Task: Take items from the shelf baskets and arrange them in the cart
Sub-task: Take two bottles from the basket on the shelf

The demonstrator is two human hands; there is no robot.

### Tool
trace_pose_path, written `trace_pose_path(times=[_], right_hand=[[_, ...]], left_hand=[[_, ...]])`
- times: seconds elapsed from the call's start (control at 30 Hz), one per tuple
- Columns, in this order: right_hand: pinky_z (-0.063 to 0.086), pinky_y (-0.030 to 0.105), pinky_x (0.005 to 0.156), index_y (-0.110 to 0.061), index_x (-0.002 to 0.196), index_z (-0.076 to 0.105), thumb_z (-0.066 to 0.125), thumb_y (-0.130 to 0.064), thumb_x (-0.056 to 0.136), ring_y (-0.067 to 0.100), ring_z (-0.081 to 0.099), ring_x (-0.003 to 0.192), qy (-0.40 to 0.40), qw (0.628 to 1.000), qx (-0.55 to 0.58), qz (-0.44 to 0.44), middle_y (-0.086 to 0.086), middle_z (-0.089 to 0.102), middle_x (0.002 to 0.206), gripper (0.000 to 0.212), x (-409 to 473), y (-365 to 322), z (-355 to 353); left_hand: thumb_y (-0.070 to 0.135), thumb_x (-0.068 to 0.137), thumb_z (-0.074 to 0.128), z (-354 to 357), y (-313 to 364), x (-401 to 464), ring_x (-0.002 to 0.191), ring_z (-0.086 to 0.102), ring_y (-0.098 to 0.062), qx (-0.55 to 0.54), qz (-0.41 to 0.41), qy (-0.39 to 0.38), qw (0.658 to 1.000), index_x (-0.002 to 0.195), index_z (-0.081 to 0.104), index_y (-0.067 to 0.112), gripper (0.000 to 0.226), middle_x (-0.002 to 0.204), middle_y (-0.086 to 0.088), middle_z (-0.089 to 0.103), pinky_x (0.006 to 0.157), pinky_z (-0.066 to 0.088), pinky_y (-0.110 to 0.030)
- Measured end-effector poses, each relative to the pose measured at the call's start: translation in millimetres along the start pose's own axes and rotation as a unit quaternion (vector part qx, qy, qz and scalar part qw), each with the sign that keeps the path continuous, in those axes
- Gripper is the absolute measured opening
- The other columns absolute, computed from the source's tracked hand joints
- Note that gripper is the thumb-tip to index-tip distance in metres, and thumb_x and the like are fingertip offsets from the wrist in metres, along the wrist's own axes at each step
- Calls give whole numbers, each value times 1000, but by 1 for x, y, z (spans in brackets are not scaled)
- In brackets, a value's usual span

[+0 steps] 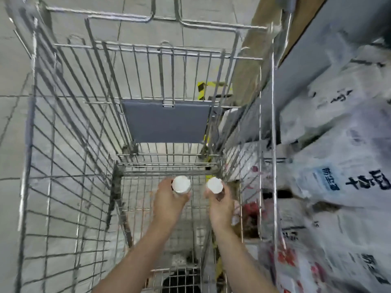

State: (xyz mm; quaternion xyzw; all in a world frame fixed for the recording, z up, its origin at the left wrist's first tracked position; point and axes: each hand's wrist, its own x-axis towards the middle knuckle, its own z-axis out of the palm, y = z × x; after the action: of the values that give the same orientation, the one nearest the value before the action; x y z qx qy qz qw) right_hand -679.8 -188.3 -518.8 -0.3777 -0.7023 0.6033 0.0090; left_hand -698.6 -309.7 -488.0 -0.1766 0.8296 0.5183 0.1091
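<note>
1. In the head view you look straight down into a wire shopping cart [69,144], and both of your bare forearms reach forward into its basket.
2. Your left hand [169,199] grasps a container with a round white cap [181,184]; the fingers curl around its body, which is mostly hidden beneath the cap and the hand.
3. Your right hand [220,204] grasps a second white-capped container [215,185] in the same way, its fingers wrapped around the body just under the cap.
4. Both containers stand upright, caps facing you, side by side and apart from each other, deep inside the cart near its far wire wall.
5. Whether their bases touch the cart floor cannot be told from this angle.
6. Just beyond the containers, at the far end of the cart, the grey child-seat flap [167,121] hangs folded against the wire panel.
7. To the right of the cart, just beside its side wall, lie white printed bags [338,166] with dark characters and a blue label, stacked along a shelf.
8. Lower on that side, red-printed packaging [251,210] shows through the cart's wires.
9. To the left of the cart and beneath it lies a grey tiled floor [14,81].
10. Past the cart's far right corner, a strip of yellow-and-black tape [202,89] shows on the floor.
</note>
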Motion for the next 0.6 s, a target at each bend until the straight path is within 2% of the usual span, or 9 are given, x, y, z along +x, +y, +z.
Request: trace_pose_path(times=[0.1, 0.17, 0.2, 0.27, 0.3, 0.4, 0.43, 0.53, 0.6], right_hand=[[42, 26, 94, -6, 130, 53, 68, -2, 86, 18, 56, 108, 12, 1000, 4, -3, 10, 62, 120, 46, 37, 16, 21], [44, 29, 96, -3, 127, 55, 68, 0, 85, 20, 56, 110, 33, 999, -10, -19, 11, 61, 120, 44, 57, 25, 32], [45, 25, 95, -2, 126, 55, 68, 2, 84, 20, 55, 110, 45, 999, -12, -26, 10, 60, 119, 44, 66, 30, 37], [44, 6, 84, 2, 126, 54, 64, 10, 84, 17, 52, 107, 64, 997, -10, -30, 12, 58, 119, 45, 81, 39, 45], [44, 5, 81, 4, 127, 53, 62, 12, 84, 16, 51, 105, 68, 997, -10, -29, 15, 58, 119, 45, 88, 43, 46], [49, 32, 95, -13, 122, 53, 62, -7, 90, 16, 56, 99, 48, 998, -33, -4, 8, 62, 112, 34, 99, 55, 51], [47, 35, 97, -17, 122, 52, 62, -13, 91, 18, 58, 102, 55, 997, -44, 2, 5, 63, 113, 32, 102, 58, 53], [43, 24, 92, -9, 131, 53, 64, -14, 90, 21, 58, 114, 120, 993, -12, -5, 9, 64, 121, 43, 106, 60, 63], [46, 31, 93, -10, 129, 54, 67, -20, 89, 22, 58, 115, 144, 989, -32, -3, 7, 64, 122, 43, 109, 59, 70]], left_hand=[[9, 72, 80, 28, -19, 35, 79, 50, 1, 6, 1, 5, 1000, 108, 59, 22, 44, 87, 24, 51, 62, 39, -15], [7, 74, 78, 45, -33, 52, 89, 54, -8, 13, 7, 3, 1000, 111, 59, 19, 43, 97, 11, 56, 68, 40, -16], [9, 76, 77, 51, -40, 59, 96, 54, -13, 28, 13, -3, 1000, 113, 59, 19, 43, 104, 6, 56, 74, 40, -20], [14, 80, 75, 63, -49, 72, 104, 54, -19, 50, 17, -17, 998, 118, 57, 21, 43, 113, -1, 56, 82, 45, -29], [15, 81, 74, 68, -52, 79, 106, 55, -23, 55, 11, -19, 998, 122, 56, 19, 45, 116, -4, 57, 84, 46, -32], [17, 83, 72, 82, -57, 94, 101, 57, -20, 61, 0, -19, 998, 128, 52, 17, 50, 118, -6, 61, 77, 41, -25], [17, 83, 72, 86, -57, 97, 97, 56, -16, 58, -2, -23, 998, 127, 53, 18, 49, 115, -5, 62, 73, 38, -22], [17, 83, 72, 97, -59, 107, 98, 53, -13, 41, 12, -40, 998, 126, 54, 19, 46, 116, -2, 62, 73, 37, -21], [17, 83, 72, 104, -60, 112, 103, 55, -13, 37, 20, -50, 998, 126, 53, 19, 46, 118, 1, 61, 77, 42, -24]])
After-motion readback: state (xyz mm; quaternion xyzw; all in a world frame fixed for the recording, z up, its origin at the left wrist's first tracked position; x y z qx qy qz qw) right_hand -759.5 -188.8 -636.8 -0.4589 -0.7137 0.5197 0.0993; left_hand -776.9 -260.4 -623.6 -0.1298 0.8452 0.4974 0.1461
